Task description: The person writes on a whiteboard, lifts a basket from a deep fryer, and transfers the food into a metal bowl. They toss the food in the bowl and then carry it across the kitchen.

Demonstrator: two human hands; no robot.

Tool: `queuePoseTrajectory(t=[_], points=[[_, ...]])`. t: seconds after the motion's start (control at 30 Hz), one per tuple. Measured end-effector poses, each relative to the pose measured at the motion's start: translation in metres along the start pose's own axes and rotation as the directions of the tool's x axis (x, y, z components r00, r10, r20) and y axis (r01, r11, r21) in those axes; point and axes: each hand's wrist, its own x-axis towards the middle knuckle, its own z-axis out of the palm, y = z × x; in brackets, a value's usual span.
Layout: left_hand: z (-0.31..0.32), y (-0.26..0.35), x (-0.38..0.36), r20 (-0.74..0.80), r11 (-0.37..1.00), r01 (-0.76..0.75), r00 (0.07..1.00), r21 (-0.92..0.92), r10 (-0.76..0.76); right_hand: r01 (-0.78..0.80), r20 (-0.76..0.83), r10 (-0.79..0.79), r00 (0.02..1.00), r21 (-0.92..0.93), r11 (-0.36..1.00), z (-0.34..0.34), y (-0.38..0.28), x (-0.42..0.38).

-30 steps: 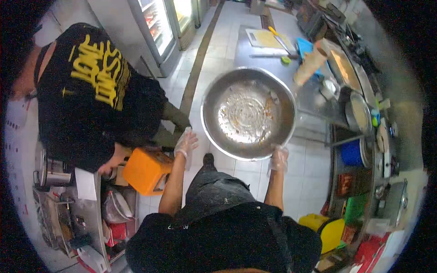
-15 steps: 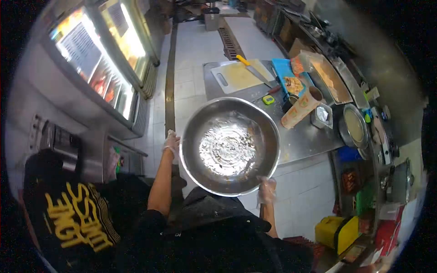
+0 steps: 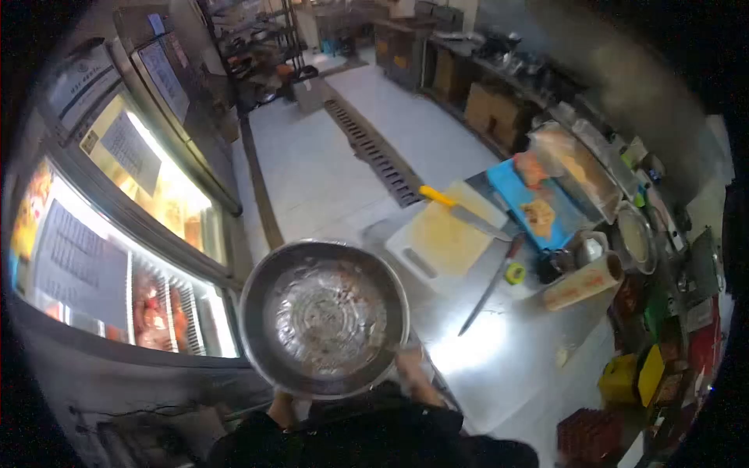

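A wide stainless steel bowl (image 3: 324, 312) is held out in front of my body, its inside facing up. The metal bottom shines as if wet, with some small dark specks. My right hand (image 3: 409, 366) grips the rim at the near right side and is blurred by motion. My left hand (image 3: 282, 407) holds the bowl from the near left, its fingers mostly hidden beneath the bowl. To the right of the bowl is a steel table (image 3: 499, 366), where a long dark rod-like tool (image 3: 485, 299) lies.
On the table are a white cutting board (image 3: 441, 242) with a yellow-handled knife (image 3: 460, 210), a blue tray (image 3: 538, 203) with food, and a wrap roll (image 3: 583, 282). Lit glass-door fridges (image 3: 94, 273) stand at left. A floor drain grate (image 3: 370, 148) runs ahead.
My view has turned and moved forward. The bowl, in both hands, now appears lower and further left, beside the fridges. The person in the black printed shirt at left is out of view.
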Motion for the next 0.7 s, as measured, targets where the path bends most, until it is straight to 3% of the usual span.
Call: queuePoseTrajectory(t=[0.03, 0.07, 0.13, 0.17, 0.2, 0.23, 0.27, 0.3, 0.33, 0.37, 0.43, 0.53, 0.57, 0.6, 0.63, 0.67, 0.7], points=[[-0.044, 0.021, -0.049, -0.036, 1.0, 0.016, 0.999, 0.01, -0.016, 0.331, 0.108, -0.317, 0.942, -0.441, 0.834, 0.016, -0.012, 0.008], [-0.048, 0.041, -0.047, -0.057, 1.0, 0.018, 0.998, 0.013, -0.017, 0.328, 0.122, -0.306, 0.944, -0.424, 0.844, 0.018, -0.036, 0.02], [-0.066, 0.086, -0.031, -0.061, 1.0, -0.003, 0.998, 0.026, 0.004, 0.141, 0.157, -0.097, 0.983, -0.305, 0.942, 0.01, -0.089, 0.07], [-0.071, 0.109, 0.015, -0.058, 0.999, -0.014, 0.998, 0.042, 0.016, 0.035, 0.181, 0.008, 0.984, -0.237, 0.971, 0.014, -0.105, 0.091], [-0.043, 0.137, 0.099, -0.043, 0.998, -0.033, 0.998, 0.056, 0.036, 0.101, -0.029, -0.099, 0.995, 0.079, 0.992, 0.046, -0.088, 0.114], [0.025, 0.18, 0.177, -0.031, 0.996, -0.053, 0.998, 0.072, 0.055, 0.225, -0.26, -0.133, 0.956, 0.366, 0.903, 0.052, -0.103, 0.134], [0.064, 0.211, 0.23, -0.018, 0.994, -0.07, 0.997, 0.086, 0.072, -0.058, 0.032, 0.052, 0.998, 0.258, 0.965, 0.045, -0.109, 0.161], [0.066, 0.232, 0.261, -0.009, 0.992, -0.078, 0.997, 0.097, 0.079, -0.069, 0.022, 0.065, 0.998, 0.276, 0.959, 0.05, -0.121, 0.186], [0.069, 0.253, 0.289, -0.001, 0.99, -0.088, 0.996, 0.111, 0.088, 0.064, -0.003, -0.064, 0.998, -0.094, 0.994, 0.054, -0.127, 0.209], [0.078, 0.269, 0.319, 0.012, 0.987, -0.106, 0.994, 0.123, 0.106, 0.181, 0.016, -0.195, 0.981, -0.453, 0.873, 0.058, -0.132, 0.235], [0.092, 0.309, 0.392, 0.051, 0.98, -0.153, 0.988, 0.127, 0.147, 0.179, 0.047, -0.178, 0.983, -0.463, 0.868, 0.072, -0.132, 0.286], [0.103, 0.331, 0.535, 0.083, 0.973, -0.206, 0.977, 0.104, 0.198, 0.081, -0.154, -0.162, 0.975, -0.432, 0.898, 0.093, -0.107, 0.386], [0.071, 0.322, 0.579, 0.257, 0.738, -0.442, 0.897, 0.51, 0.36, 0.06, -0.2, -0.153, 0.968, -0.406, 0.912, 0.102, -0.107, 0.413], [0.038, 0.327, 0.623, 0.481, 0.298, -0.613, 0.774, 0.732, 0.411, 0.044, -0.257, -0.155, 0.954, -0.392, 0.919, 0.095, -0.109, 0.45], [0.056, 0.346, 0.601, 0.475, 0.283, -0.598, 0.784, 0.75, 0.399, -0.041, -0.159, 0.016, 0.987, -0.154, 0.987, 0.08, -0.14, 0.477], [0.092, 0.375, 0.577, -0.015, 0.765, -0.167, 0.974, 0.623, 0.225, -0.188, -0.001, 0.189, 0.982, 0.09, 0.978, 0.044, -0.184, 0.487], [0.132, 0.417, 0.542, -0.381, 0.957, 0.247, 0.908, 0.152, -0.174, -0.21, -0.092, 0.22, 0.971, 0.111, 0.971, 0.002, -0.236, 0.495]])
